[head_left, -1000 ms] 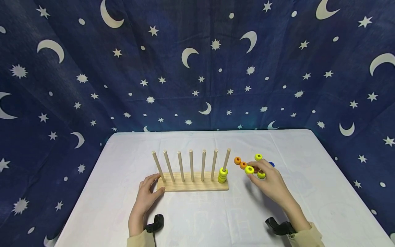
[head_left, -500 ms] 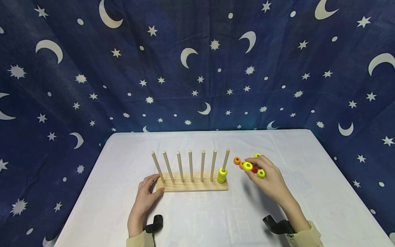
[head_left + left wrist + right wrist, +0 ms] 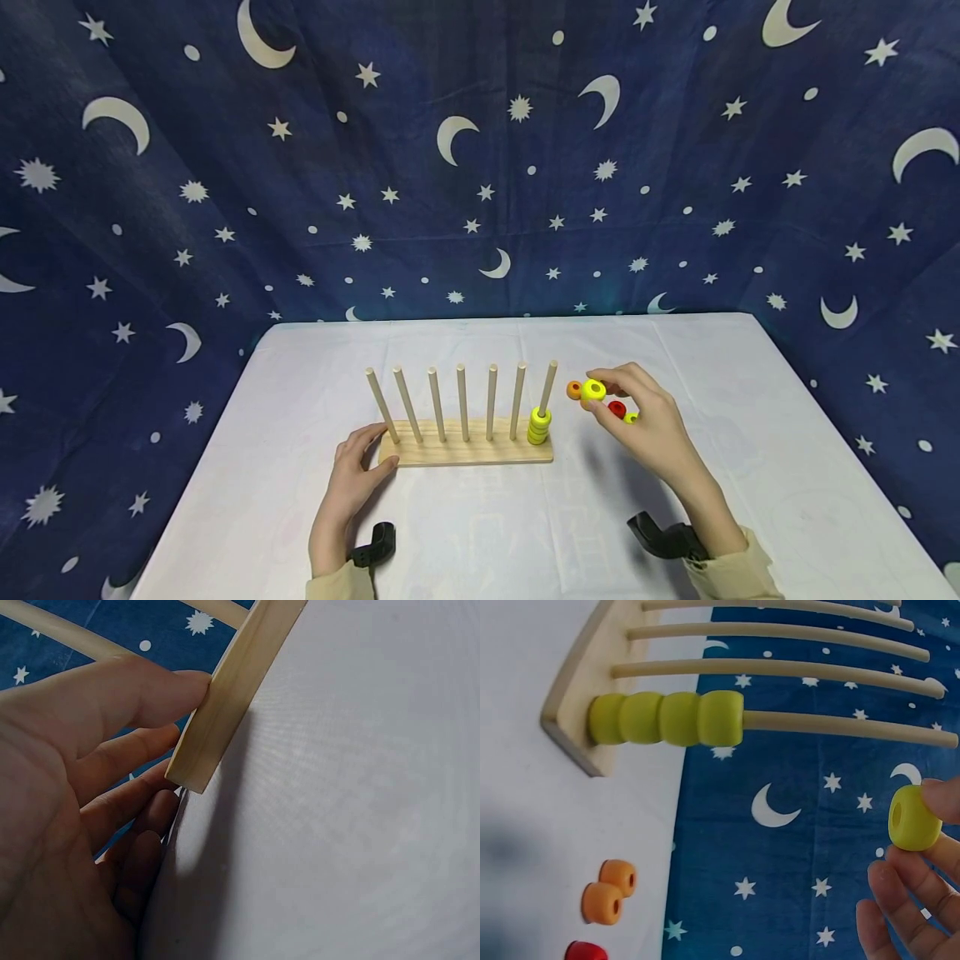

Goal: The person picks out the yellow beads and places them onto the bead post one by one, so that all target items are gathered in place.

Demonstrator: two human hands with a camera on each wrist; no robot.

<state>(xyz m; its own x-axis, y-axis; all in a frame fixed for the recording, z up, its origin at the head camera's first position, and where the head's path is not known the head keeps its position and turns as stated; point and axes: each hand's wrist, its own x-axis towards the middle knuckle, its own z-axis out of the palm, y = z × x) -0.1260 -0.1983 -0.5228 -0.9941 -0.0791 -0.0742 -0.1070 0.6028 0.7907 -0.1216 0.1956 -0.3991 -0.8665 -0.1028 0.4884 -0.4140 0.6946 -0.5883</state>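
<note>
A wooden board (image 3: 465, 452) with a row of upright pegs lies on the table. Several yellow beads are stacked at the foot of its rightmost peg, seen as a yellow stack (image 3: 664, 718) in the right wrist view. My left hand (image 3: 354, 475) grips the board's left end, thumb at the front edge. Between thumb and fingertips, my right hand (image 3: 648, 425) pinches a yellow bead (image 3: 593, 391) in the air, right of that peg and apart from it. The bead's hole shows in the right wrist view, where the held bead (image 3: 915, 817) is beside the peg's tip.
Two orange beads (image 3: 602, 903) lie on the table to the right of the board. Near them are a red bead (image 3: 617, 409) and a yellow bead (image 3: 632, 418), the latter partly covered by my right hand. A dark blue cloth (image 3: 510, 167) with moons and stars hangs behind.
My right hand has risen and moved left with the yellow bead, away from the loose beads. The left hand keeps its grip on the board.
</note>
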